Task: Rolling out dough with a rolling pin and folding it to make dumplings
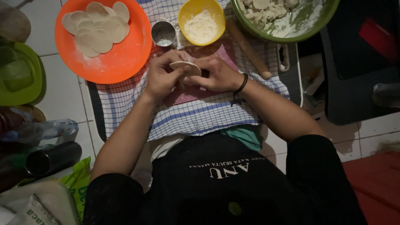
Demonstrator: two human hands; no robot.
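Both hands met over the middle of a pink rectangular mat (196, 92) that lay on a white cloth checked with blue lines (196, 118), and between them they held a pale round dough wrapper (185, 67) just above the mat. The left hand (161, 77) had its fingers curled shut on the wrapper's near-left edge, and the right hand (218, 75), with a dark cord bracelet (241, 85) at the wrist, pinched the other side, so each grip was closed on the same disc. By the look of it, the step in hand was folding and sealing the wrapper; whether filling already sat inside could not be told, since the fingers hid the fold. The next move seemed to call for small, even pinches along the rim, with light pressure so the thin dough would not tear. Just beyond the hands stood a small round metal cup (163, 33) and a yellow plastic bowl of pale shredded filling (201, 23). To the left a round orange plastic plate (121, 58) carried a stack of flat dough discs (96, 27). A wooden rolling pin (248, 49) lay slanted at the right, below a green bowl dusted with flour (308, 29)
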